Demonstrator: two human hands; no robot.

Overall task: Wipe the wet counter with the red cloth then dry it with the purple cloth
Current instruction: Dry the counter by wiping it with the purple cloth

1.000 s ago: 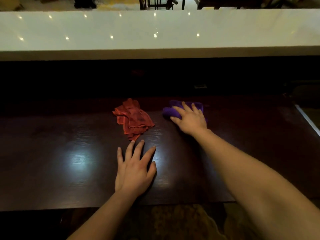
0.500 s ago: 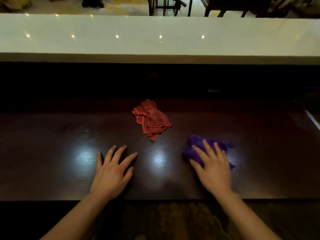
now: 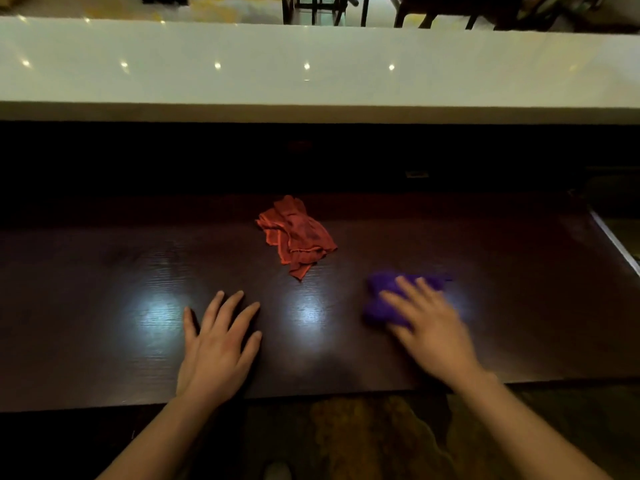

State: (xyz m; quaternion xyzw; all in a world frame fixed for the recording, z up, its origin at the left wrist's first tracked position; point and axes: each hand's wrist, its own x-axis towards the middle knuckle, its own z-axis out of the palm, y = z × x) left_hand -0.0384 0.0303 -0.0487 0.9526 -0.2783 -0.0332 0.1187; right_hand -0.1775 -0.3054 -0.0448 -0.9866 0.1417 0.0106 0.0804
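Note:
The dark wooden counter (image 3: 104,278) fills the middle of the view. A crumpled red cloth (image 3: 296,233) lies loose on it near the centre, touched by neither hand. My right hand (image 3: 429,323) presses flat on the bunched purple cloth (image 3: 382,303) at the right, near the front edge; the hand is motion-blurred and covers most of the cloth. My left hand (image 3: 218,344) rests flat on the bare counter left of centre, fingers spread, holding nothing.
A raised white ledge (image 3: 311,64) runs across the back above a dark recess. Chair and table legs (image 3: 318,8) show beyond it. The counter's right end (image 3: 613,240) has a pale edge strip. Patterned floor (image 3: 363,441) lies below the front edge.
My right hand has dragged the purple cloth from beside the red cloth back toward the front right of the counter. My left hand stayed flat on the counter.

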